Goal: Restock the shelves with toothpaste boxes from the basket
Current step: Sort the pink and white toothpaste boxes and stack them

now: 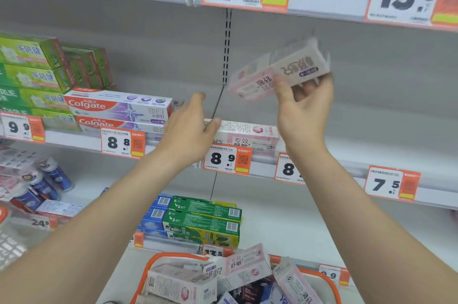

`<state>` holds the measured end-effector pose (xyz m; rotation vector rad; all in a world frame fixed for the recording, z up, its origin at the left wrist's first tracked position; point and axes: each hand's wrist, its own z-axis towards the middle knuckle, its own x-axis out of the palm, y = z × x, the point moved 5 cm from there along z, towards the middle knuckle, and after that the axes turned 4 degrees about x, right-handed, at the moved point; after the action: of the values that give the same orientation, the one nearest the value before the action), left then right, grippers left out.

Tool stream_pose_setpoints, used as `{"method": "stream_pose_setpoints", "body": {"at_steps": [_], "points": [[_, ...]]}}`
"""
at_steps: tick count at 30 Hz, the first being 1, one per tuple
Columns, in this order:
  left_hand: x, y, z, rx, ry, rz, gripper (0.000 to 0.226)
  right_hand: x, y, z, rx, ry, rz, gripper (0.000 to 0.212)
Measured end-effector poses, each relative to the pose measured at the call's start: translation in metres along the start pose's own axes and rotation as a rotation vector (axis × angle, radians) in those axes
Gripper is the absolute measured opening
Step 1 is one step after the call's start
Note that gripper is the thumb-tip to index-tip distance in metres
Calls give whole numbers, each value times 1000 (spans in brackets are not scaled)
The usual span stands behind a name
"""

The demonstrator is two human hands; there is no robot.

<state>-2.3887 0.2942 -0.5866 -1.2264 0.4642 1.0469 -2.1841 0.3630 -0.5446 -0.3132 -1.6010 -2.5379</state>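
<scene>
Grips a tilted toothpaste box [280, 70] in the right hand [304, 110], bare shelf [371, 135] room beyond; left hand [190, 130] open, empty, by the end of a shelved box [245, 135]

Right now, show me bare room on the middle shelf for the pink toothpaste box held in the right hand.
Free: the pale shelf board right of the lying pink-and-white box, above the orange 7.5 price tag. Crowded: the left end, with stacked green boxes and red-and-white Colgate boxes.

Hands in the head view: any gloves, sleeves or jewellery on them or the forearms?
No. The left hand and right hand are bare: no gloves, rings or watch visible. The left forearm and right forearm are uncovered too, no sleeve in frame.
</scene>
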Motion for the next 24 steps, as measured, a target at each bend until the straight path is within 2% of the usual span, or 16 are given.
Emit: {"method": "stream_pose_setpoints", "body": {"at_steps": [1, 3, 5, 7, 9, 10, 11, 13, 16, 19, 21, 23, 24], "points": [[2, 0, -1, 36, 40, 76, 44, -1, 6, 1, -129, 6, -125, 49], [7, 2, -2, 74, 103, 72, 30, 3, 9, 1, -353, 103, -431, 51], [7, 5, -1, 61, 109, 5, 28, 12, 0, 0, -442, 252, -702, 54], [5, 8, 0, 8, 62, -54, 38, 25, -16, 0, -445, 396, -977, 55], [2, 7, -3, -67, 6, -139, 65, 41, -32, -1, -408, 540, -1242, 49], [3, 6, -4, -85, 4, -165, 75, 47, -37, -2, -353, 625, -1296, 43], [4, 5, -5, -86, 16, -173, 78, 52, -42, -3, -291, 710, -1304, 38], [8, 4, -4, -47, 50, -105, 65, 60, -49, -7, -236, 825, -1297, 38], [10, 6, -4, -10, 61, -29, 50, 59, -54, -12, -277, 869, -1289, 45], [13, 5, -7, 48, 56, 32, 46, 42, -50, -17, -308, 809, -1249, 44], [15, 3, -12, 82, 23, 71, 44, 24, -33, -30, -433, 685, -1233, 37], [11, -7, -21, 126, -100, 117, 40, 5, -7, -54, -557, 600, -1180, 30], [8, -17, -30, 170, -178, 142, 36, -3, 5, -68, -570, 621, -1171, 25]]}}
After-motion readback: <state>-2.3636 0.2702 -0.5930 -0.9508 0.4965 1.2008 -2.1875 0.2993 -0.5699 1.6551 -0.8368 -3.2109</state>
